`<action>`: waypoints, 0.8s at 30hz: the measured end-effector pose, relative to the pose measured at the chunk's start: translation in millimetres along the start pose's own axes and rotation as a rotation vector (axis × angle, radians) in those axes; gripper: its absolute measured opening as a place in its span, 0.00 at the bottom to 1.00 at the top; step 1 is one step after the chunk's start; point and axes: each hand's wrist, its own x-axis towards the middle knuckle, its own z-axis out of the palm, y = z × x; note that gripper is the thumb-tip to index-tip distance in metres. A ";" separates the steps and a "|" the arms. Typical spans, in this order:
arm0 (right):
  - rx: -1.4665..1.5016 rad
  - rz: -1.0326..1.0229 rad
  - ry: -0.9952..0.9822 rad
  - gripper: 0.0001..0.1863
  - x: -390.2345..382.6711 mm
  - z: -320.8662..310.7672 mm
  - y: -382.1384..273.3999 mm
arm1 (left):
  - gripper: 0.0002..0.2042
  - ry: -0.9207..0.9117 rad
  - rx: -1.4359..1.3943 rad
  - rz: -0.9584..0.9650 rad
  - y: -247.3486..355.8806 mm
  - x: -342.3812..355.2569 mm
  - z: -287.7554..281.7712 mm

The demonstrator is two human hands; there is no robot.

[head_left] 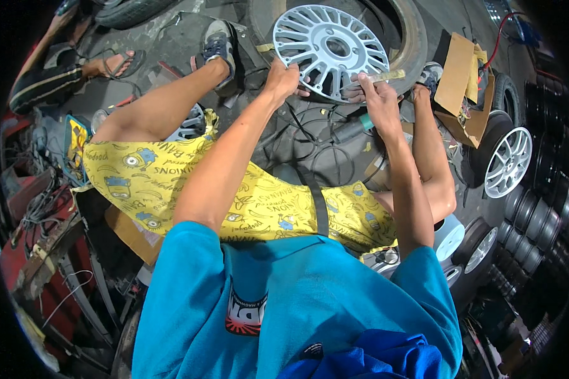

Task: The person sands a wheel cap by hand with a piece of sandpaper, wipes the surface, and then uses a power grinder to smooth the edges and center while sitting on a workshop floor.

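A light grey multi-spoke wheel disc [316, 41] is tilted up in front of me, above a tyre [414, 50] lying flat on the floor. At its lower left edge, my left hand [283, 81] is closed around the rim. My right hand [378, 98] is at the lower right edge, its fingers partly behind the disc. Between the thumb and fingers of that hand sticks out a flat tan strip [389, 76], whose material I cannot make out. Below the right hand, a dark cylindrical tool with a green end [354, 128] lies among black cables [306, 136].
An open cardboard box [455, 76] stands at the right, near a white-spoked wheel [509, 163] and stacked dark rims [537, 215]. Red machinery with tangled cables [41, 211] fills the left side. Another person's sandalled foot [117, 64] is at the upper left.
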 end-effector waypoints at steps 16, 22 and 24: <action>0.220 0.193 0.207 0.17 -22.5 -1.8 6.3 | 0.14 0.205 -0.126 -0.011 -21.8 -9.5 32.8; -0.023 -0.103 0.201 0.14 -36.7 19.7 3.6 | 0.13 0.220 -0.201 0.003 -15.9 -14.5 46.2; -0.158 -0.214 0.142 0.12 -34.6 27.2 -19.2 | 0.14 0.259 -0.098 0.062 -49.2 9.8 24.5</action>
